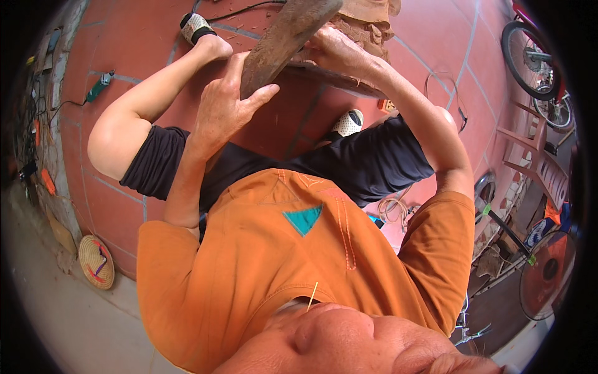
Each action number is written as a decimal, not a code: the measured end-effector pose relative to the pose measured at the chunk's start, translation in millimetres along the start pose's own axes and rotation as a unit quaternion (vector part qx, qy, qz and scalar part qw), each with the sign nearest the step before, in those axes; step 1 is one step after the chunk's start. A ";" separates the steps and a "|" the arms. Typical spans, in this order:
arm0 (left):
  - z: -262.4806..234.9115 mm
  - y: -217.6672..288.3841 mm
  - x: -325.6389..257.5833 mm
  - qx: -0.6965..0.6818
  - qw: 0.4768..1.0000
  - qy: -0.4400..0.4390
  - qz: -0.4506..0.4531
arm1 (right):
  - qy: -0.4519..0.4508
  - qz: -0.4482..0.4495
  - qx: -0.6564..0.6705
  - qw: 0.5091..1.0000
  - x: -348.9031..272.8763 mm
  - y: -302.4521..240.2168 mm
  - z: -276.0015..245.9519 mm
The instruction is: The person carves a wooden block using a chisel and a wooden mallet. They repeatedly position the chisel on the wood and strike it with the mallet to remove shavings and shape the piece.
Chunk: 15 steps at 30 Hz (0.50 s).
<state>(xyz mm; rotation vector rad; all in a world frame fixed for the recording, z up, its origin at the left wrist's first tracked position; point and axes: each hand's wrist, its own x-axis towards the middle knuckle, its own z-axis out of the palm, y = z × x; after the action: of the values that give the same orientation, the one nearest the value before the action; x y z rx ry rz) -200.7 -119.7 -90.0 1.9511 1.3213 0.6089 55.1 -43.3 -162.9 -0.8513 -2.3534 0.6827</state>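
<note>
My left hand [227,103] is closed round the lower end of a thick, worn length of brown wood [286,40], its thumb sticking out to the right. The wood slants up and to the right, past the top edge of the view. Beyond it, my right hand [336,48] reaches to a carved, reddish-brown piece of wood [367,28]; its fingers are mostly hidden, so what they hold cannot be made out. A dark wooden edge [342,81] runs below my right wrist, between my spread legs.
Wood chips and a dark cable [243,9] lie on the red tiled floor [436,37]. A green power tool [99,86] and a woven hat [96,262] are at left. At right are a bicycle wheel [529,59], a plastic chair [542,159] and a fan [548,274].
</note>
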 end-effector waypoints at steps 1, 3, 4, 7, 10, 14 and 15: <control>-0.2 -4.3 2.3 -0.053 0.999 0.011 0.008 | -0.019 0.024 -0.008 1.000 -1.1 4.8 -1.6; -1.0 -11.5 4.9 -0.134 0.991 0.026 -0.001 | -0.060 0.076 -0.019 0.995 5.8 -2.5 -12.6; -1.3 -14.8 5.1 -0.161 0.986 0.031 -0.016 | -0.068 0.145 0.078 0.984 9.0 -13.4 -22.4; -9.1 -16.0 9.7 -0.232 0.967 0.006 -0.106 | -0.009 0.250 0.233 0.940 -3.4 29.9 -26.9; -9.6 -18.9 7.5 -0.267 0.956 0.029 -0.119 | -0.010 0.333 0.311 0.890 -0.6 24.7 -24.6; -7.3 -23.8 10.1 -0.256 0.962 0.064 -0.066 | 0.021 0.265 0.357 0.896 3.3 16.9 -13.6; -8.1 -23.9 9.1 -0.254 0.962 0.046 -0.089 | 0.037 0.274 0.412 0.868 4.3 14.7 -12.6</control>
<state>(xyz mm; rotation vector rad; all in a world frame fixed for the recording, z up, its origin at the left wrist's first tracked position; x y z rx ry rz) -217.5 -103.2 -102.9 1.3879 1.2294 0.8604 66.3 -27.1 -161.5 -1.0780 -1.4597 1.6823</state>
